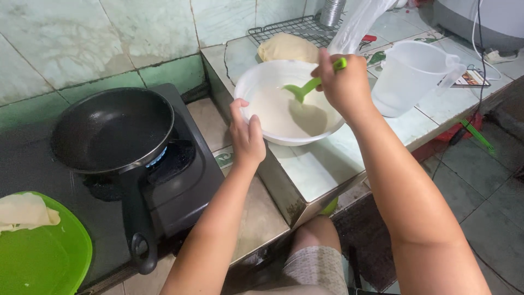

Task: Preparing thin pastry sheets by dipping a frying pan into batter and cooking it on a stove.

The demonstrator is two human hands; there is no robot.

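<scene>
Centre of frame: white bowl (256, 82) of pale batter on the tiled counter (316, 164). Left hand (246, 134) clasps its near rim; right hand (344, 82) is closed around a green ladle (305, 87) dipped in the batter. Left: empty black pan (112, 128) on the stove. Lower left: green plate (46, 257) bearing a thin crepe (24, 210). Upper right: empty clear jug (409, 76).

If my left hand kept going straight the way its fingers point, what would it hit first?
The left hand already touches the white bowl's rim; going on, it would probably meet the pale batter.

Black pan (112, 128) on stove, green plate (46, 257), clear jug (409, 76), wire rack (297, 27)
</scene>
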